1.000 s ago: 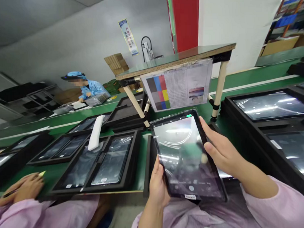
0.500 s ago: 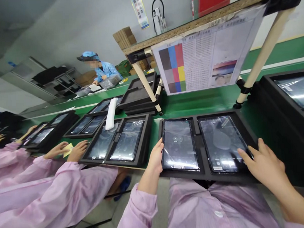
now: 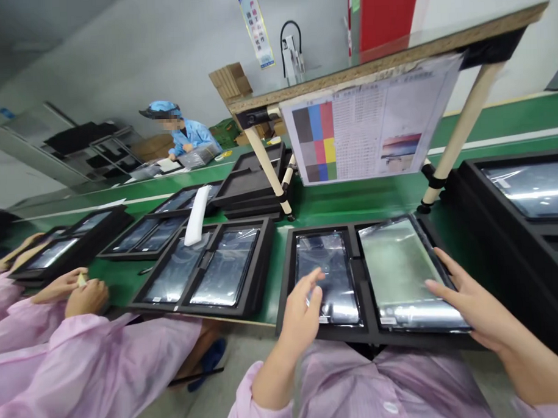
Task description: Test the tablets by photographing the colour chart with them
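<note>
In front of me lies a black foam tray [image 3: 365, 303] with two compartments. The left one holds a tablet [image 3: 325, 262] in clear film, with a small white label low on its screen. Over that tablet's left side hovers my left hand [image 3: 301, 315], thumb and fingers apart and nothing in them. My right hand [image 3: 469, 297] grips the right edge of the other tablet [image 3: 395, 266], thumb over the screen and fingers at the side. This tablet is tilted, its right side raised from its compartment, and its screen reflects pale green.
A rack [image 3: 268, 166] with a hanging color chart [image 3: 317, 137] stands behind the tray. More tablet trays [image 3: 258, 283] lie to the left, with a white strip [image 3: 197, 215] across one. Stacked trays [image 3: 466, 214] rise at right. Co-workers' hands [image 3: 87, 295] work at left; a person [image 3: 189, 133] sits across.
My right hand has taken hold of the right tablet and raised its right side. My left hand has left the tray's left edge and moved over the left tablet.
</note>
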Tool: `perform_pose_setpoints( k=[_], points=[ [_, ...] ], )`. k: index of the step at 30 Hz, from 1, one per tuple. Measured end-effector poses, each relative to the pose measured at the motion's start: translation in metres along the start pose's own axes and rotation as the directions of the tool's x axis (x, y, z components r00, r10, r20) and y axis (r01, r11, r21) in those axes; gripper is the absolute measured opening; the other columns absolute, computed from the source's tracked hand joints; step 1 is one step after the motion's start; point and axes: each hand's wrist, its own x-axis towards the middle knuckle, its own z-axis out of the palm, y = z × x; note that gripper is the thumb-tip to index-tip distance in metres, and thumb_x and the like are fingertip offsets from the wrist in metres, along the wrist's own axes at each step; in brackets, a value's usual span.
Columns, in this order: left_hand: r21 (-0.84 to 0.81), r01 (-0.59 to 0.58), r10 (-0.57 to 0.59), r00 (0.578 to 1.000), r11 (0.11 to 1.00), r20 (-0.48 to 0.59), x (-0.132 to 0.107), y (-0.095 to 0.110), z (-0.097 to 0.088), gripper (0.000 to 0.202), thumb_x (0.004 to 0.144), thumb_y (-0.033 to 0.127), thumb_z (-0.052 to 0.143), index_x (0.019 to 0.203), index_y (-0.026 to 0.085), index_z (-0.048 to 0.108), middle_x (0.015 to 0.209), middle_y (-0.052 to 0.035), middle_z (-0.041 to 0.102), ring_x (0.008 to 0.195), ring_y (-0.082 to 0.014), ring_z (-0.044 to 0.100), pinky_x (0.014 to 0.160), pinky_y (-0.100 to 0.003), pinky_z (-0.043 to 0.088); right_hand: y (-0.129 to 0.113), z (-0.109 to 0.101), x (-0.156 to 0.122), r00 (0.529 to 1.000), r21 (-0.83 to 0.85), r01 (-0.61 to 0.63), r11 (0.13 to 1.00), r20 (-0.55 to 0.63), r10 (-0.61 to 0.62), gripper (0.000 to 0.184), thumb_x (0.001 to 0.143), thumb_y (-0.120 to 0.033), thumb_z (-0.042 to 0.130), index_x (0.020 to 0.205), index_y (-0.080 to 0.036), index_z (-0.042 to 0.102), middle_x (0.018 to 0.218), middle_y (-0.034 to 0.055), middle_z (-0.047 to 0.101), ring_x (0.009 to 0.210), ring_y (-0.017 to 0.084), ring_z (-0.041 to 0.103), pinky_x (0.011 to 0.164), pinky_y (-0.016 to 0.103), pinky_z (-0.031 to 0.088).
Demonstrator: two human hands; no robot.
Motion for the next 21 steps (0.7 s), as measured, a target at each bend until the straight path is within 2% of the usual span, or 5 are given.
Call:
perform_pose_setpoints(
  k=[4, 9, 13, 16, 21],
  points=[
    [-0.060, 0.011, 0.000, 0.986, 0.998, 0.167, -0.004, 0.011, 0.021, 0.039, 0.089, 0.044, 0.063, 0.123, 0.026, 0.073, 0.123, -0.0119, 0.075, 0.117, -0.0285, 0.069, 0.104, -0.049, 0.053, -0.008, -0.010, 0.000, 1.000, 0.029, -0.008, 1.000, -0.001, 0.008, 0.122, 0.052, -0.076, 0.081, 0.152, -0.019, 0.042, 0.155, 0.0150, 0.041, 0.144, 0.040, 0.035, 0.118, 0.054, 0.034],
    [-0.308, 0.011, 0.082, 0.954, 0.951, 0.288, -0.003, 0.040, 0.037, 0.080, 0.088, 0.052, 0.067, 0.156, 0.020, 0.038, 0.154, -0.0212, 0.049, 0.138, -0.0340, 0.054, 0.109, -0.052, 0.049, -0.027, 0.004, -0.018, 0.956, 0.236, 0.291, 0.927, -0.029, -0.293, 0.092, 0.062, -0.061, 0.086, 0.143, -0.036, 0.053, 0.150, 0.0040, 0.049, 0.139, 0.036, 0.045, 0.114, 0.050, 0.043],
    [-0.206, -0.208, 0.219, 0.975, 0.956, 0.035, -0.005, 0.060, 0.035, 0.105, 0.083, 0.054, 0.073, 0.162, 0.020, 0.014, 0.167, -0.0189, 0.028, 0.153, -0.0320, 0.030, 0.124, -0.049, 0.028, -0.051, 0.046, -0.019, 0.896, 0.528, 0.388, 0.755, -0.024, -0.444, 0.069, 0.078, -0.068, 0.073, 0.133, -0.029, 0.061, 0.139, 0.0084, 0.060, 0.133, 0.033, 0.053, 0.110, 0.049, 0.048],
    [0.019, -0.245, 0.246, 0.964, 0.969, -0.104, -0.006, 0.065, 0.029, 0.115, 0.073, 0.050, 0.082, 0.160, 0.020, 0.012, 0.165, -0.0212, 0.028, 0.152, -0.0357, 0.032, 0.122, -0.052, 0.031, -0.067, 0.066, -0.009, 0.870, 0.640, 0.365, 0.676, 0.025, -0.493, 0.057, 0.086, -0.077, 0.058, 0.103, -0.025, 0.073, 0.113, 0.0100, 0.073, 0.127, 0.032, 0.058, 0.108, 0.051, 0.050],
    [0.243, -0.205, 0.257, 0.944, 0.948, -0.208, -0.006, 0.063, 0.028, 0.128, 0.061, 0.038, 0.089, 0.160, 0.021, 0.009, 0.162, -0.0237, 0.031, 0.149, -0.0399, 0.036, 0.114, -0.053, 0.042, -0.076, 0.073, 0.005, 0.860, 0.688, 0.303, 0.660, 0.101, -0.500, 0.057, 0.078, -0.081, 0.064, 0.077, -0.024, 0.073, 0.088, 0.0083, 0.075, 0.121, 0.032, 0.063, 0.109, 0.051, 0.049]
  ],
)
